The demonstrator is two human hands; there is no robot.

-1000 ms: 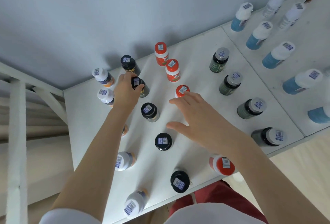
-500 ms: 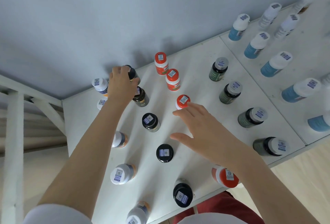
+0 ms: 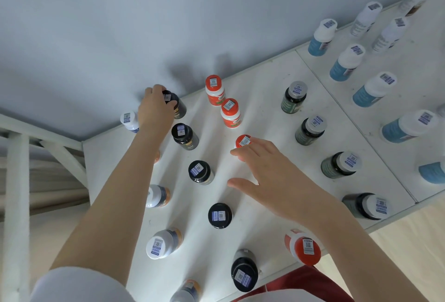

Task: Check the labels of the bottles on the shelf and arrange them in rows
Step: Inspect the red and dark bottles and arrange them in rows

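On the white shelf stand bottles in rows: black-capped, red-capped, grey-capped and white-capped. My left hand grips the back black-capped bottle near the wall, fingers curled over its cap. Behind it, a second black-capped bottle and a third follow in a line. My right hand hovers open, fingers spread, its fingertips at a red-capped bottle. Two more red-capped bottles stand behind that one.
Grey-capped dark bottles line up to the right. Blue bottles with white caps fill the neighbouring shelf panel. White-capped bottles stand along the left. A white frame borders the shelf's left side; the wall is close behind.
My left hand moved back from the second black-capped bottle to the one nearest the wall and took hold of it. My right hand stayed near the red-capped bottle. The camera view shifted slightly.
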